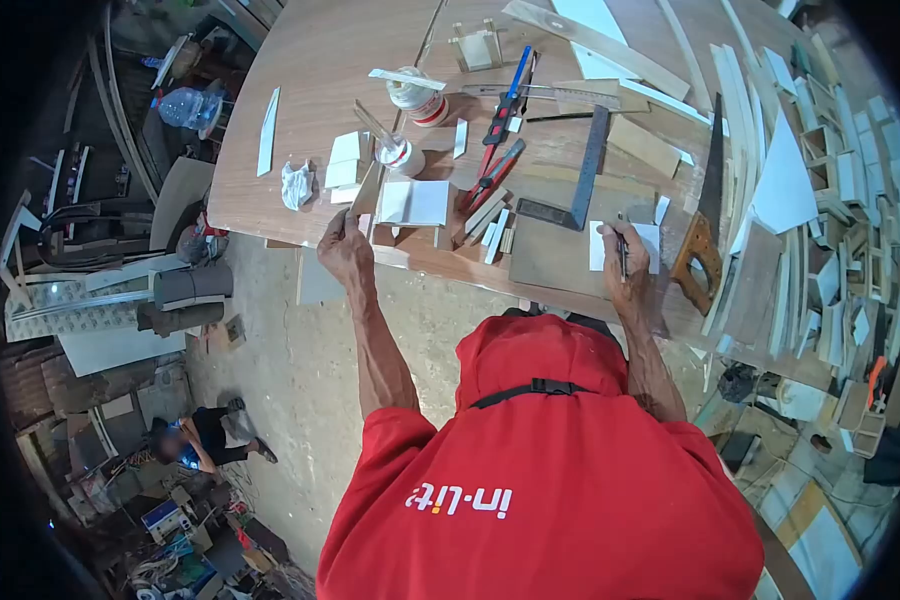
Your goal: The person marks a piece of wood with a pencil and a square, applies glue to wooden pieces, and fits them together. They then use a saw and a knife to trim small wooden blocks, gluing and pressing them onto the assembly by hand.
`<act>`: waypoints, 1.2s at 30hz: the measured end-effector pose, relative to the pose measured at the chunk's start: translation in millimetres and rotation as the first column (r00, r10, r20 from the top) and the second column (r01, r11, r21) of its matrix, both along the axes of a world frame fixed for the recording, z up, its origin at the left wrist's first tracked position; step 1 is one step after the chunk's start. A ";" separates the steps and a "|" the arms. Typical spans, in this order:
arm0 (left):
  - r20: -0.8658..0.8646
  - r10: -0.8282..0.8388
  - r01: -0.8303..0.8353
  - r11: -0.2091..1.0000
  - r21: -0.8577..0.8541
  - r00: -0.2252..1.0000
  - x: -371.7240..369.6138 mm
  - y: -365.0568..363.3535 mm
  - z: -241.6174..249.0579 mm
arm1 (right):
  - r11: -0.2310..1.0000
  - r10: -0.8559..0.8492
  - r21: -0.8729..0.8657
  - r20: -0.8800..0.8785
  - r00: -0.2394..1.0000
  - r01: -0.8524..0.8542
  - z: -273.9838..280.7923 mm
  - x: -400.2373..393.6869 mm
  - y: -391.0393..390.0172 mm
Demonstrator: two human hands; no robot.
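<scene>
My left hand (pixel 347 252) is closed at the table's front edge, pinching the lower end of a thin wooden piece (pixel 368 188). Just right of it lies a small block with a white top (pixel 415 203). My right hand (pixel 627 265) grips a dark pen or pencil (pixel 623 245) over a white rectangular piece (pixel 597 248), partly covered by the fingers. Beneath that piece is a brown board (pixel 550 255). A try square (pixel 585 165) lies beyond the right hand, and a handsaw (pixel 698 262) is to its right.
On the wooden table (pixel 300 110) stand a white tub (pixel 418 97) and a small glue pot (pixel 400 155) with sticks. A red cutter (pixel 492 180) lies mid-table. Wood strips (pixel 745 170) crowd the right side. Another person (pixel 205 445) is on the floor at lower left.
</scene>
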State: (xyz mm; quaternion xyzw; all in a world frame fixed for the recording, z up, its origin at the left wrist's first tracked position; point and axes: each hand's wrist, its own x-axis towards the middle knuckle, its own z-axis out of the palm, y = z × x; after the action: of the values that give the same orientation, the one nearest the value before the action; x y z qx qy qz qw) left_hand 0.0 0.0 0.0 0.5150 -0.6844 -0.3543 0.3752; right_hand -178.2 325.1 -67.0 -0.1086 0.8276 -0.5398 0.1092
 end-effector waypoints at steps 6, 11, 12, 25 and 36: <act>-0.010 0.008 -0.008 1.000 -0.015 1.000 -0.9 -4.9 -17.0 | 0.997 -0.054 -0.058 0.019 0.998 0.055 -7.6 3.4 5.5; -0.012 0.028 -0.028 1.000 -0.004 1.000 3.7 -9.4 -30.4 | 0.996 -0.050 -0.078 -0.014 0.999 0.049 -17.2 2.3 6.8; -0.009 0.030 -0.030 1.000 -0.005 1.000 4.8 -8.4 -29.9 | 0.996 -0.049 -0.078 -0.011 0.999 0.048 -13.0 3.3 5.9; 0.079 0.059 -0.061 0.998 0.014 0.995 2.9 3.9 -24.6 | 0.998 -0.007 -0.070 0.027 1.000 0.009 -5.5 1.8 8.7; 0.026 0.027 -0.026 0.999 -0.028 0.999 7.2 1.8 -35.7 | 0.995 0.002 -0.100 -0.025 1.000 -0.004 -5.2 1.1 8.4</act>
State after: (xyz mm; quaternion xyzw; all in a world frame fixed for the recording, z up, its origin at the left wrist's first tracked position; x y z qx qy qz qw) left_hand 7.2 1.8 -35.7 0.5235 -0.6872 -0.3329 0.3780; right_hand -177.1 333.4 -72.3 -0.1220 0.8005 -0.5791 0.0943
